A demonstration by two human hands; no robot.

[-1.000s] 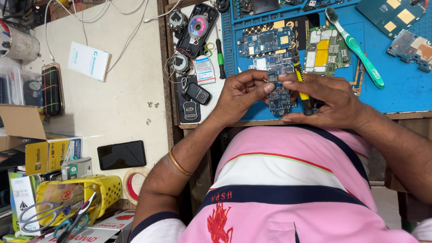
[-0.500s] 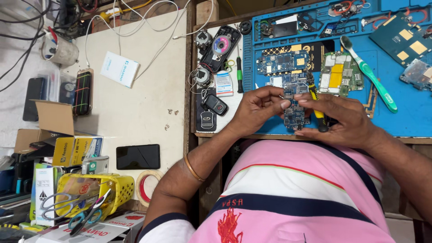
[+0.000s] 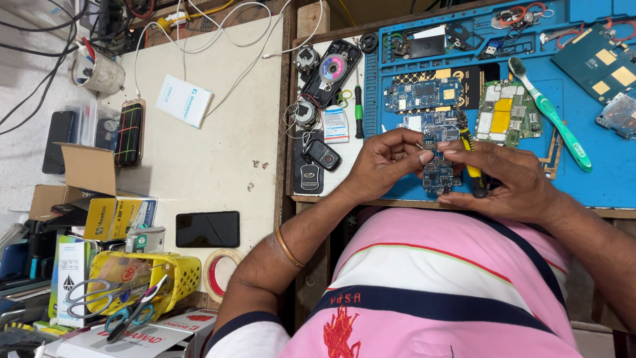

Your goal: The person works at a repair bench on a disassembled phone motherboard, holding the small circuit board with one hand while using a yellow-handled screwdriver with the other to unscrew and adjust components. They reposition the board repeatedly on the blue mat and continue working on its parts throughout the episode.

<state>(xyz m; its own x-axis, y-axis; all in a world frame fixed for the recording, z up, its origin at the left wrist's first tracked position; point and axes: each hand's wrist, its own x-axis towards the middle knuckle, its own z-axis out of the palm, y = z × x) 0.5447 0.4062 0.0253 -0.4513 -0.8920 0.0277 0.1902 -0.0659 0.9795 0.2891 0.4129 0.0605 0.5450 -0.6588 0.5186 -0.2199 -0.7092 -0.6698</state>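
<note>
A small blue circuit board [image 3: 437,174] is held over the front edge of the blue work mat [image 3: 599,176]. My left hand [image 3: 384,166] pinches a tiny part at the board's top between thumb and fingertips. My right hand [image 3: 503,179] meets it from the right, fingers curled around a yellow-handled tool [image 3: 472,166] and touching the board. More bare boards lie on the mat just beyond: a blue one [image 3: 424,94] and a green-and-yellow one [image 3: 505,116].
A green toothbrush [image 3: 550,114] lies on the mat at right. Car key fobs [image 3: 317,162], small speakers and an open phone shell [image 3: 331,69] sit left of the mat. A black phone [image 3: 207,229], tape roll [image 3: 218,273], yellow basket with scissors [image 3: 136,285] and boxes crowd the left bench.
The view has shifted, so the bench appears further right and lower. Both hands stay together on the small board; the left fingertips now pinch at its top edge.
</note>
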